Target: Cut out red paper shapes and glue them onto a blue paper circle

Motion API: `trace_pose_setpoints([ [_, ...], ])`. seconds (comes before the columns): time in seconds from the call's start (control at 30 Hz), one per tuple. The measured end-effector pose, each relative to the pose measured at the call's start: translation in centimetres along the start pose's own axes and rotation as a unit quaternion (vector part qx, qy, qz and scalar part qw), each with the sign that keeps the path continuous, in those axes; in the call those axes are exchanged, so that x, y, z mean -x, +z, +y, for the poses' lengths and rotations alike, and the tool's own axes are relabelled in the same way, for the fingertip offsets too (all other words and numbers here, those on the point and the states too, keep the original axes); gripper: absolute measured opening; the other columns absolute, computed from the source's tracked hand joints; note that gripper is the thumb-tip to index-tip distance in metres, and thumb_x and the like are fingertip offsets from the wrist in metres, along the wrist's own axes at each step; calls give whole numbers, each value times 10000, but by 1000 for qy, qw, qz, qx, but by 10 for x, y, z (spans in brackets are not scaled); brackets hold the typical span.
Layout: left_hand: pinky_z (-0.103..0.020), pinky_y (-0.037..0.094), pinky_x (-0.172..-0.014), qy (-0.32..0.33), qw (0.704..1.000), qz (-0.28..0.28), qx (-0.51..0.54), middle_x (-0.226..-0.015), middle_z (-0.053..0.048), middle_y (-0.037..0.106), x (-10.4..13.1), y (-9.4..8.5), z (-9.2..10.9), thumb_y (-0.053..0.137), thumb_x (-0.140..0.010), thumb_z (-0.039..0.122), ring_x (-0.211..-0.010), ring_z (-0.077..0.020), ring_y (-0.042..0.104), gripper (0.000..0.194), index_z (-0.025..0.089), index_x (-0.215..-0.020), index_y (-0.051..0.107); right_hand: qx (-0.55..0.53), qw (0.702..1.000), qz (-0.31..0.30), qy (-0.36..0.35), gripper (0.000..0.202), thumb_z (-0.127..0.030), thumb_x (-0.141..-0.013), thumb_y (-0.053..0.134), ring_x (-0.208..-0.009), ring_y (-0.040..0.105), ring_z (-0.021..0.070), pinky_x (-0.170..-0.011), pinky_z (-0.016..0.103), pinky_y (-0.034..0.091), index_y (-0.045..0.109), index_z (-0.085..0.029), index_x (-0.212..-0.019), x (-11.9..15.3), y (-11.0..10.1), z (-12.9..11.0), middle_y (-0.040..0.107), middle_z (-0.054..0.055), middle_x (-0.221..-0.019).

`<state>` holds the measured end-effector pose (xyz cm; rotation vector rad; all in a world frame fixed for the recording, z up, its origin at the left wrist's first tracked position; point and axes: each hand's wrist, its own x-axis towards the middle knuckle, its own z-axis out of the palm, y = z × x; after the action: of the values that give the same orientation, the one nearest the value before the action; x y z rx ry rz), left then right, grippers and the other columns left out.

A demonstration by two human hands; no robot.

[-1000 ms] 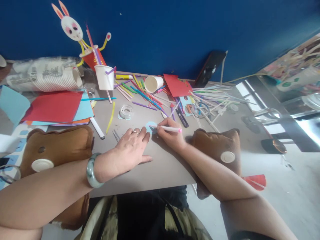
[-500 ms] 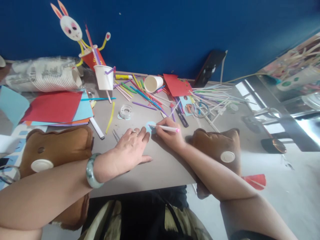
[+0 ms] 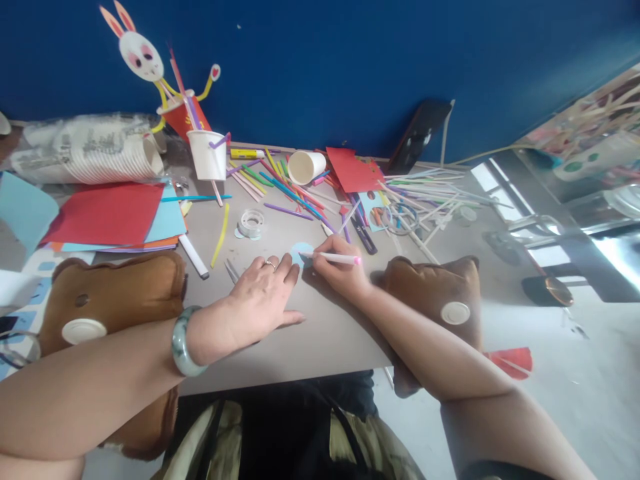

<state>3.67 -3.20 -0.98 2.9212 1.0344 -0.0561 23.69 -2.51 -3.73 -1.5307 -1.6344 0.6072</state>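
Note:
My right hand [image 3: 341,270] is closed around a white marker pen with a pink end [image 3: 336,257]. The pen's tip points at a small light-blue paper disc [image 3: 301,249] lying on the grey table. Flat on the tabletop rests my left hand [image 3: 260,293], fingers stretched out, its fingertips at the disc's left edge. A ring and a green stone bracelet are on that arm. Beside the left fingers lie metal points, perhaps scissors [image 3: 231,270], partly hidden by the hand. A roll of clear tape [image 3: 251,223] sits just beyond.
Pipe cleaners [image 3: 295,193] lie scattered at the back with a paper cup [image 3: 307,167] and red paper [image 3: 356,172]. Stacked coloured paper [image 3: 110,213], wrapped cups [image 3: 90,150] and a rabbit figure [image 3: 143,57] stand left. Brown cushions [image 3: 430,293] flank both arms. A blue wall [image 3: 310,73] rises behind.
The pen and my right fingers have shifted very slightly at the disc. My left hand stays in the same place.

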Motion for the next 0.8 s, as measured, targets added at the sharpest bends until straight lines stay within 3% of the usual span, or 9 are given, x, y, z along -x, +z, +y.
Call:
trace_pose_setpoints([
  [0.27,-459,375,-969,6,1000,-2,-4,-1334,-195,555,0,1,0,601,-853,635,-1101,-335,556,744,87,-1344,492,-8,1000,0,-13,51,-223,-755,593,-572,540,133,-550,267,418,571,-218,-709,1,2,1,621,-21,-633],
  [0.5,-459,374,-961,2,1000,2,-3,-1293,-180,572,0,-2,0,614,-845,632,-1062,-322,569,723,106,-1329,499,30,993,115,-18,135,-193,-728,529,-536,486,132,-537,282,407,470,-239,-615,-4,-4,5,528,-31,-562],
  [0.8,-480,353,-1001,9,1000,4,1,-1348,-197,543,0,3,-2,593,-852,642,-1113,-341,547,770,79,-1364,469,-5,997,78,6,123,-187,-726,558,-508,493,129,-508,273,382,491,-232,-633,-3,1,7,555,-35,-555],
])
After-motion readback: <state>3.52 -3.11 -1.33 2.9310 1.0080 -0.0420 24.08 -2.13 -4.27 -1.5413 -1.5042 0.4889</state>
